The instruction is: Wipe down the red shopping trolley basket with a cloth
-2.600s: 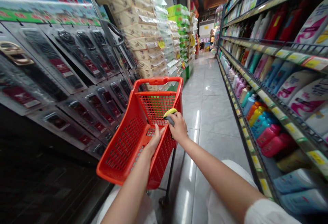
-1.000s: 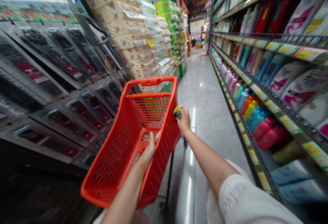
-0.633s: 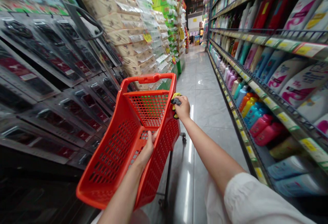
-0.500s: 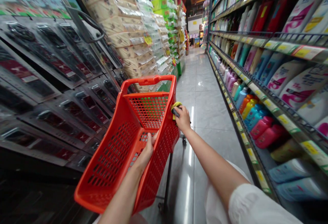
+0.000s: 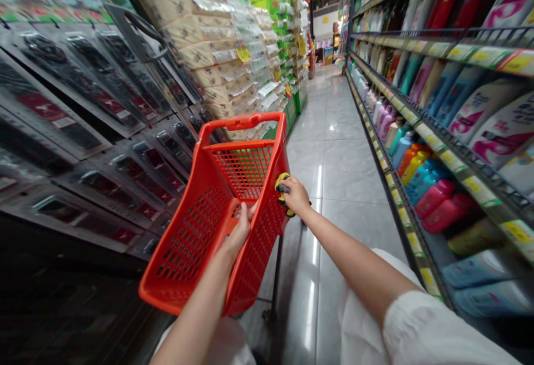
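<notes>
A red plastic shopping cart (image 5: 189, 242) with lattice walls stands in front of me, its basket bare inside. My left hand (image 5: 241, 226) grips the right rim of the basket, thumb on the inner side and the other fingers partly hidden. Bunched in my right hand (image 5: 297, 195) is a yellow and dark grey cloth (image 5: 283, 183), pressed against the outside of the cart's right wall near the far end. Part of the cloth hangs below my fingers.
Packaged goods on hooks (image 5: 95, 87) line the left, close to the cart. Beyond them rise stacked tissue packs (image 5: 208, 48) and green packs (image 5: 271, 14). Shelves of bottles (image 5: 434, 187) run along the right. The grey tiled aisle (image 5: 337, 159) leads away between them.
My right hand with the cloth has slid slightly down the cart's outer wall. The cart's near end has shifted up and right in view. My left hand keeps its grip on the rim.
</notes>
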Action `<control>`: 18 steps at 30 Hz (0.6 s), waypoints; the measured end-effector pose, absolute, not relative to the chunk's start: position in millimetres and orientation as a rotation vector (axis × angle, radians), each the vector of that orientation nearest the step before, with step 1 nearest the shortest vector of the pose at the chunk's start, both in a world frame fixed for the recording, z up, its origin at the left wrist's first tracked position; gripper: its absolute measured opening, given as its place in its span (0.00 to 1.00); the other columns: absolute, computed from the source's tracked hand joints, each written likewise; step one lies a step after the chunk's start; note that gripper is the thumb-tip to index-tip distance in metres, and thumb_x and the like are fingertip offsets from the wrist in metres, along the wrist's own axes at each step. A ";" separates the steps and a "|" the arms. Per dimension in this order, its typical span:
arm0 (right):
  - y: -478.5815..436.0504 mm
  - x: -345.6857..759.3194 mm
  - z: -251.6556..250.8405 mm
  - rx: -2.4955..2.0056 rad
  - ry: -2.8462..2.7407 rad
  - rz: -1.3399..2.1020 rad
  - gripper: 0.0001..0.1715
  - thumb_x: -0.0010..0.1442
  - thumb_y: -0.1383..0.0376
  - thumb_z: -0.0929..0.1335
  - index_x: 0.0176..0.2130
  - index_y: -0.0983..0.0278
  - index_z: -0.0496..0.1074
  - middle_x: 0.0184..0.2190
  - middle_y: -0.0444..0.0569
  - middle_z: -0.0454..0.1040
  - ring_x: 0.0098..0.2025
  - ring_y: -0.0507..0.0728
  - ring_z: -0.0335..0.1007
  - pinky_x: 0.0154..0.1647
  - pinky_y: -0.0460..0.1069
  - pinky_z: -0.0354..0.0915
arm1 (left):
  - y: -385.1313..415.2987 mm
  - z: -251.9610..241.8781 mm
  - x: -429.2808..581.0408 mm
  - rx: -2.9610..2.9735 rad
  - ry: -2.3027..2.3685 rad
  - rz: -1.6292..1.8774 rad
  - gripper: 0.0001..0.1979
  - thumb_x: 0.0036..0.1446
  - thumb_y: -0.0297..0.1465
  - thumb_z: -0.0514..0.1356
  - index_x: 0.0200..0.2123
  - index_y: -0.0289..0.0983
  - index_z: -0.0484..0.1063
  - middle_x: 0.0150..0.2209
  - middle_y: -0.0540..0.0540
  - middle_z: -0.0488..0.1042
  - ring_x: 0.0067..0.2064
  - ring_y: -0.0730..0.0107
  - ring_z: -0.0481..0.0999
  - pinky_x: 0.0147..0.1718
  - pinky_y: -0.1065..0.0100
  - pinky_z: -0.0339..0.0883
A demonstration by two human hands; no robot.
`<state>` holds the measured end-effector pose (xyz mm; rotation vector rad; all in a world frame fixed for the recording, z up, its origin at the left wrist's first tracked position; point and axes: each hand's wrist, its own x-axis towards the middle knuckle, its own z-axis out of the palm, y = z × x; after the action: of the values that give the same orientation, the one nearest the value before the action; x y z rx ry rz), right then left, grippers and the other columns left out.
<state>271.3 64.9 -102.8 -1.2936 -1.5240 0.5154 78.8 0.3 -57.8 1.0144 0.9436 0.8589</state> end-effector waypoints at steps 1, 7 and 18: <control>54.6 266.7 -97.6 -1.255 -1.561 0.494 0.26 0.47 0.75 0.63 0.43 0.58 0.77 0.43 0.47 0.71 0.47 0.58 0.67 0.53 0.53 0.63 | 1.2 -57.6 79.7 1.019 0.947 0.861 0.34 0.63 0.53 0.44 0.63 0.40 0.63 0.53 0.45 0.76 0.62 0.54 0.65 0.64 0.55 0.52; 12.9 248.4 -84.6 -1.120 -1.686 0.422 0.23 0.48 0.74 0.66 0.42 0.55 0.77 0.45 0.46 0.71 0.48 0.59 0.65 0.52 0.55 0.64 | 3.9 -53.4 84.4 1.013 0.938 0.875 0.32 0.64 0.51 0.43 0.63 0.41 0.63 0.53 0.47 0.76 0.63 0.54 0.65 0.64 0.55 0.54; 78.0 249.8 -118.4 -1.441 -1.158 0.652 0.25 0.50 0.74 0.64 0.47 0.58 0.70 0.44 0.46 0.75 0.46 0.57 0.71 0.51 0.53 0.66 | -0.4 -59.0 69.7 1.077 0.990 0.853 0.38 0.58 0.57 0.47 0.62 0.40 0.64 0.58 0.45 0.71 0.67 0.55 0.56 0.67 0.56 0.44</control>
<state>249.8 78.0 -118.4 -1.4414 -1.1580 0.6524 69.7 -0.4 -59.0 1.0768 0.9895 0.8531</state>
